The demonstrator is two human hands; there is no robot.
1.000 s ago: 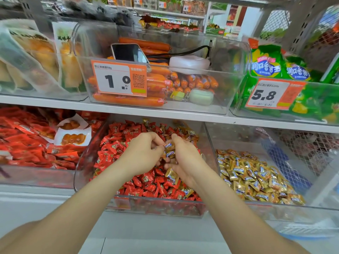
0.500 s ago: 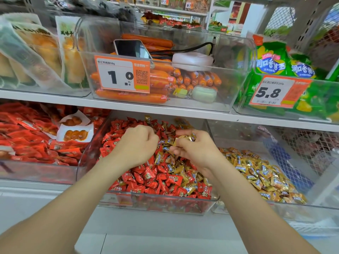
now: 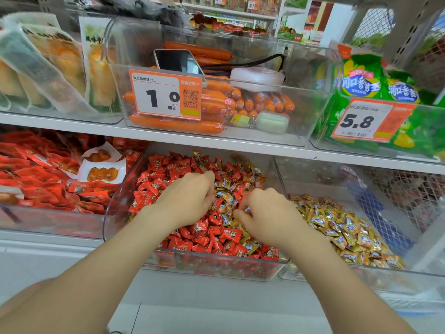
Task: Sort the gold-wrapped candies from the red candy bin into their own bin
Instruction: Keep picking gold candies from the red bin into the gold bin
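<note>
The clear red candy bin (image 3: 115, 213) on the lower shelf is full of red candies (image 3: 212, 237), with gold-wrapped candies (image 3: 227, 189) mixed in around its middle and back. My left hand (image 3: 190, 198) rests on the pile with its fingers curled tight against the gold ones; what it holds is mostly hidden. My right hand (image 3: 267, 215) sits just to the right and pinches a gold-wrapped candy (image 3: 247, 209) at its fingertips. To the right stands the clear gold candy bin (image 3: 409, 271), with a heap of gold candies (image 3: 342, 227) in it.
A bin of red snack packets (image 3: 36, 179) stands to the left. The shelf edge (image 3: 216, 145) runs just above the candy bins. On it sits a sausage bin (image 3: 240, 138) with a phone (image 3: 178, 61), and green bags (image 3: 361, 80) are at the right.
Both hands have dropped lower onto the candy pile. My right hand, raised with a gold candy half a second ago, is now down among the candies near the left hand.
</note>
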